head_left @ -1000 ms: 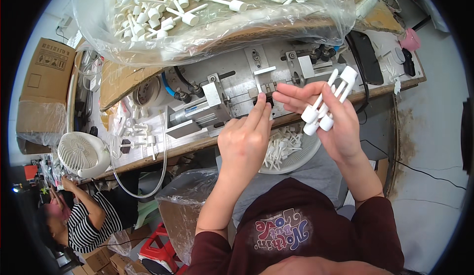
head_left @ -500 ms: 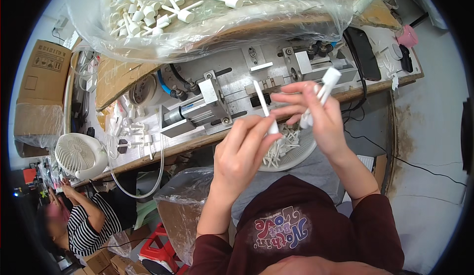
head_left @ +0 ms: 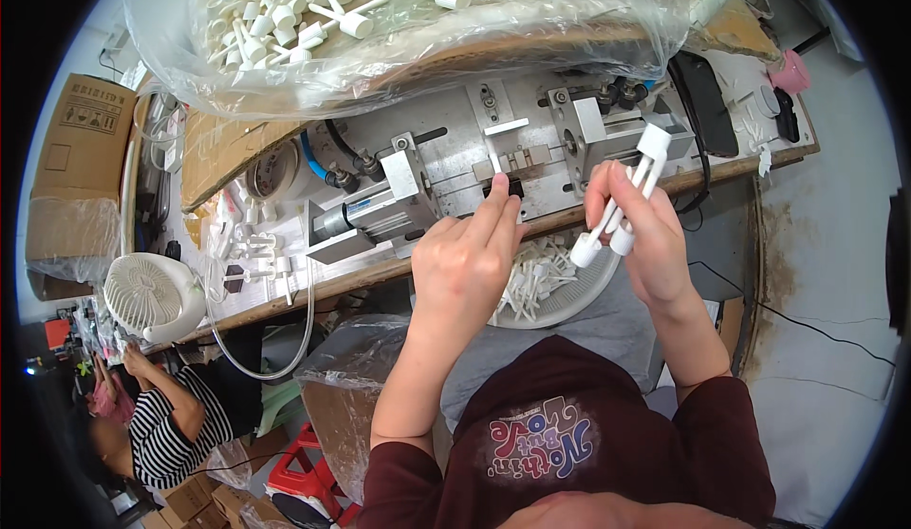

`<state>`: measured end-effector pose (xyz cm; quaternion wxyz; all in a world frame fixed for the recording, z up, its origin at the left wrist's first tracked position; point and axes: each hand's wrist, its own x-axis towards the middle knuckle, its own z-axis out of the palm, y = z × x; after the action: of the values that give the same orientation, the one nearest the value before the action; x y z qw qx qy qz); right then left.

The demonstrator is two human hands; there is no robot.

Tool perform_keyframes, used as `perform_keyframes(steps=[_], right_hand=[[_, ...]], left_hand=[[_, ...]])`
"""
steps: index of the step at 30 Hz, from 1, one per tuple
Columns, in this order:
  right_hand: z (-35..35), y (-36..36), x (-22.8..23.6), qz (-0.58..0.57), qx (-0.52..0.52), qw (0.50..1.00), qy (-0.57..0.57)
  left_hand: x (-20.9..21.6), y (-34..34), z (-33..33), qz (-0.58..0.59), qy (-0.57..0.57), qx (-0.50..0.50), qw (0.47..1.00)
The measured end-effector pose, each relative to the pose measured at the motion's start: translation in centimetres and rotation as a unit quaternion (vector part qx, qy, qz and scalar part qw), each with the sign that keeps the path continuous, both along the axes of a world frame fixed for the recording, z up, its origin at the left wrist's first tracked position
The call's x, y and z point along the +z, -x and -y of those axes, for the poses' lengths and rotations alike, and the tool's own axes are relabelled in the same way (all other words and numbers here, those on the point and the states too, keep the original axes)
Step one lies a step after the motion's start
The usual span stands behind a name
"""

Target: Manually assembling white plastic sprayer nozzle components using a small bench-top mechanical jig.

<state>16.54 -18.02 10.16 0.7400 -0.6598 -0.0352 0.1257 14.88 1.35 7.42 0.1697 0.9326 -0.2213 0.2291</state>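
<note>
My left hand (head_left: 465, 263) reaches over the small metal holder (head_left: 524, 162) in the middle of the bench fixture. Its fingers are together on a white capped stick (head_left: 495, 161), whose thin end pokes out past the fingertips; the cap end is hidden under them. My right hand (head_left: 650, 230), raised over the bench's front edge, is closed around a few more white capped sticks (head_left: 653, 142), their caps pointing both up and down. Below the hands, a round white basket (head_left: 560, 318) holds many thin white pieces.
Metal air cylinders flank the holder, one at left (head_left: 356, 221) and one at right (head_left: 617, 130). Behind them a plastic-lined box (head_left: 418, 69) is heaped with capped sticks. A dark phone (head_left: 704, 102) lies at right. A white fan (head_left: 152, 296) and a co-worker (head_left: 190, 410) are at left.
My left hand has moved forward, bringing its stick from the air down to the holder. My right hand has shifted slightly right and its fingers have closed around the bunch.
</note>
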Motion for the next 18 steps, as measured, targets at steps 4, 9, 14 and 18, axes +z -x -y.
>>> perform_keyframes(steps=[4,9,14,18], right_hand=[[-0.1,-0.3,-0.7,-0.071,-0.009,0.995,-0.075],[-1.2,-0.2,-0.7,-0.088,0.014,0.993,-0.077],[-0.9,-0.6,-1.2,-0.040,0.074,0.993,-0.078],[-0.2,-1.2,-1.2,0.064,0.003,0.997,0.030]], left_hand=[[0.0,0.2,-0.2,-0.013,0.007,-0.008,1.000],[0.8,1.1,-0.1,-0.026,0.218,-0.145,0.965],[2.0,2.9,0.1,-0.053,0.273,-0.122,0.953],[0.6,2.5,0.2,-0.040,0.256,-0.011,0.966]])
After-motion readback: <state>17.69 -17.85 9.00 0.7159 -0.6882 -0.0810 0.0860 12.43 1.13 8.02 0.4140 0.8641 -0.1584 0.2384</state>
